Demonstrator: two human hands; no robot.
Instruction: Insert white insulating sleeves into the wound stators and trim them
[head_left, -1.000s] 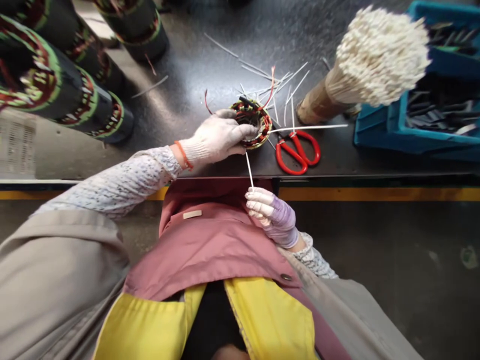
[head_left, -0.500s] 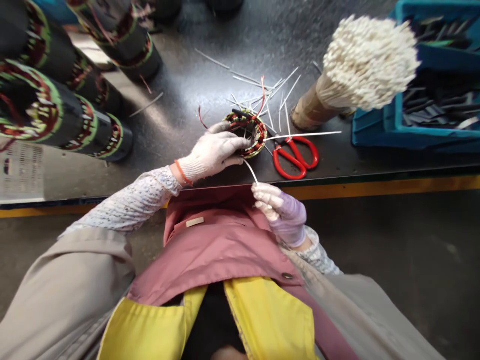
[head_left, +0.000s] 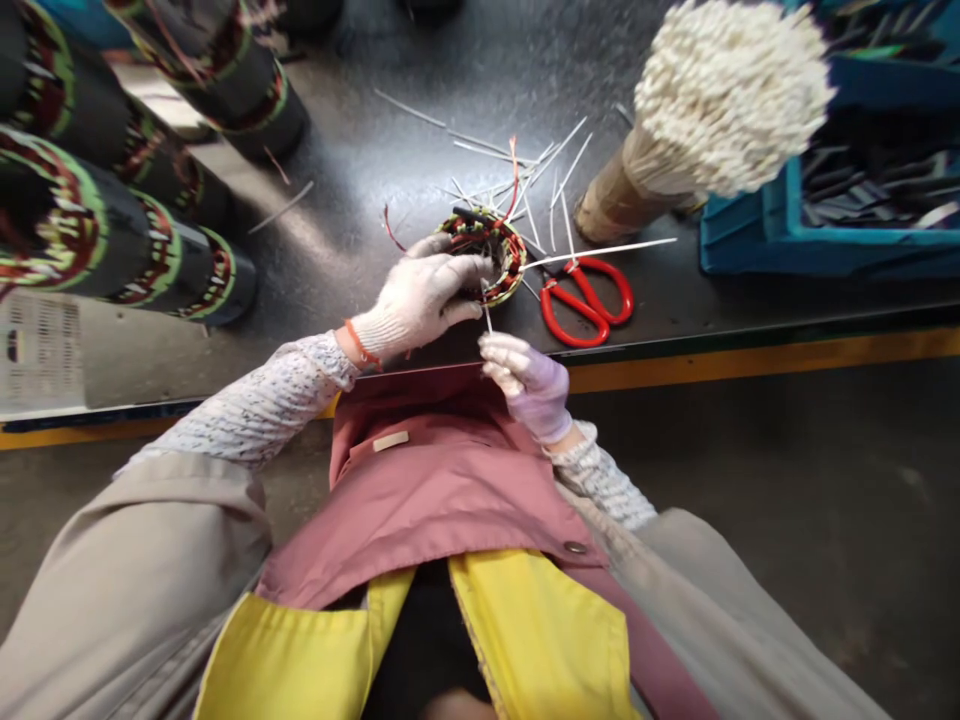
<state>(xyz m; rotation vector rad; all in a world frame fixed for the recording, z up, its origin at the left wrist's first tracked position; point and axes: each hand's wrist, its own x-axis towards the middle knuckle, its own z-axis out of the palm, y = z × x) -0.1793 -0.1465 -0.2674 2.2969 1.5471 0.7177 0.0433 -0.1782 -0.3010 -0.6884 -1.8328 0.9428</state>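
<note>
Ring (head_left: pixel 515 258) of red, black and yellow-green wire, in the head view, on the dark table (head_left: pixel 352 70) near its front edge, just beyond the apron (head_left: pixel 420 500). Left hand (head_left: pixel 424 300), gloved, bent over the near-left rim and, by the look of the curved fingers, clamped on it. Right hand (head_left: pixel 529 385), lower, at the front edge, fingertips pinched together on a thin white cord (head_left: pixel 489 320) running up toward the near side of the ring. Out to the right, a long white tail (head_left: pixel 600 253), passing across or just beside the red-handled scissors (head_left: pixel 590 305); impossible to tell about any link between tail and pinched cord. Main worry, as a judgement: slip of the cord from the pinch, because of glove fabric on so thin a strand and so little of it showing between hand and ring. Next risk: too hard a pull, with the ring dragged or tipped toward the front edge and only the left hand to steady it. Also possible: a left fingertip caught under the cord, from lying so close to it. Chance, too, of the tail snagging on the scissor handles, from lying so near. Beyond the ring, loose white strips (head_left: pixel 568 225), near enough for sweeping up by mistake. Loose red wire (head_left: pixel 514 180) at the far side, liable to trapping or bending under a stray loop. Farther right, tall bundle (head_left: pixel 727 95) of white cords, broad on top and narrow at the foot, open to a knock from too wide a swing
</note>
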